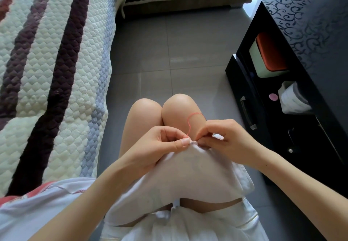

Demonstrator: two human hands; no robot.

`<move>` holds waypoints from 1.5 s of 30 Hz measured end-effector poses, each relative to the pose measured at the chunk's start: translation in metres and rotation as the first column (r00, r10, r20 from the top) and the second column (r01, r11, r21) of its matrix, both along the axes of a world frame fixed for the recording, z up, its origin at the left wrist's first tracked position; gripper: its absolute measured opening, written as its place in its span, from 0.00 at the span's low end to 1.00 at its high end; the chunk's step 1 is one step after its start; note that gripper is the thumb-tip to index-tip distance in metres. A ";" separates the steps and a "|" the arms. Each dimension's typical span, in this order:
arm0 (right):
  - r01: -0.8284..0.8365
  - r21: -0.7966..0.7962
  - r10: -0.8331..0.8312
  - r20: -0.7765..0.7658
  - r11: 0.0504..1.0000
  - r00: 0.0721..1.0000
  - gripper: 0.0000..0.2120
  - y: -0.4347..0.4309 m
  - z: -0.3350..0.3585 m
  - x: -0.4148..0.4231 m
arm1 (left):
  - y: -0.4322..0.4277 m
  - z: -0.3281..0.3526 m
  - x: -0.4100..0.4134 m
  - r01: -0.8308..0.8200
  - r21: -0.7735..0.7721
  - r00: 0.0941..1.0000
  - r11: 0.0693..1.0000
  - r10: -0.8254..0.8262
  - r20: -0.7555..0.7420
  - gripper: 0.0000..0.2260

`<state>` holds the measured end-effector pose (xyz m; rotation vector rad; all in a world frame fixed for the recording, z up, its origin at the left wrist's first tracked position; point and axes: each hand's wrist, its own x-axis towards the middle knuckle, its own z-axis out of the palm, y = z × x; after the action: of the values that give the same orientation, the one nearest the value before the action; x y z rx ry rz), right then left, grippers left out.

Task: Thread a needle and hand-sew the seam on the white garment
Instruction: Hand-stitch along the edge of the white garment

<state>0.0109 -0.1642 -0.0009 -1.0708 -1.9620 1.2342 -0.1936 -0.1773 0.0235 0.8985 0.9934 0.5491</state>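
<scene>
The white garment (188, 174) lies draped over my lap, its top edge lifted between both hands. My left hand (162, 146) pinches that edge between thumb and fingers. My right hand (224, 139) pinches the same edge just to the right, fingertips nearly touching the left hand's. A red thread (190, 122) rises from the pinched spot in a loop above the hands, over my right knee. The needle is too small to make out between the fingertips.
A quilted striped sofa cover (47, 71) fills the left side. A black cabinet (301, 71) stands at the right, with an orange-lidded box (269, 56) and a white container (291, 97) on its shelf. Grey floor tiles (169, 52) lie ahead of my knees.
</scene>
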 end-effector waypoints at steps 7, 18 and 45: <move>0.049 -0.085 -0.056 -0.081 0.995 0.995 0.06 -0.011 -0.004 -0.010 | -0.002 -0.001 -0.001 -0.011 0.067 0.999 0.998 0.014 -0.043 0.06; 0.082 0.314 -0.117 0.097 0.946 0.988 0.09 -0.017 -0.014 -0.009 | -0.006 0.004 0.006 -0.059 0.043 0.998 0.997 0.059 -0.016 0.06; 0.034 0.793 -0.125 0.053 0.608 0.991 0.13 -0.022 0.007 -0.040 | -0.008 -0.010 0.002 -0.170 0.169 0.977 0.971 0.189 -0.102 0.05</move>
<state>-0.0290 -0.1865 0.0065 -0.7228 -2.1543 0.1424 -0.1918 -0.1849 0.0132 0.9967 1.1574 0.7444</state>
